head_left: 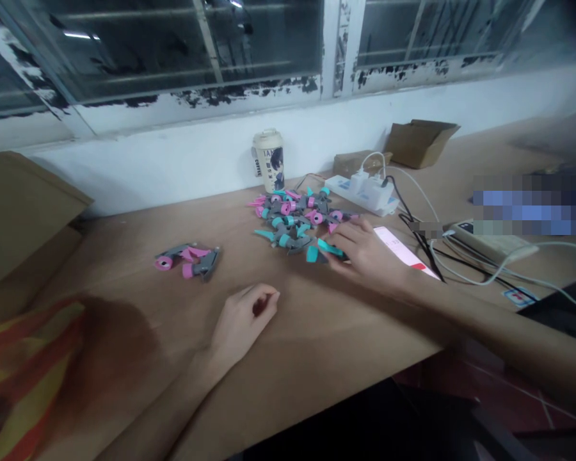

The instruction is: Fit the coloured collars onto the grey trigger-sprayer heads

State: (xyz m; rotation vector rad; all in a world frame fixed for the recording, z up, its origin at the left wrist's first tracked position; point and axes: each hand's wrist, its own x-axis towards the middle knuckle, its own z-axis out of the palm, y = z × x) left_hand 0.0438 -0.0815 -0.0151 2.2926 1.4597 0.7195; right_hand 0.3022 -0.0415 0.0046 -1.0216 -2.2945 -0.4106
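Note:
My right hand [362, 253] is closed around a teal and grey trigger spray head [330, 248] at the near right edge of a pile. That pile of spray heads [292, 214] has grey bodies with pink or teal parts. My left hand [244, 320] rests on the table with its fingers curled in and the thumb against them; nothing shows in the hollow. Left of the pile, two pink and grey spray heads [200, 262] lie side by side, apart from the rest.
Behind the pile stands a printed coffee cup [270, 163]. A power strip [362, 192] with chargers, a lit phone [403, 251] and cables [415, 234] are to the right. Cardboard boxes [417, 144] stand by the wall, and a red and yellow bag [29, 378] lies near left.

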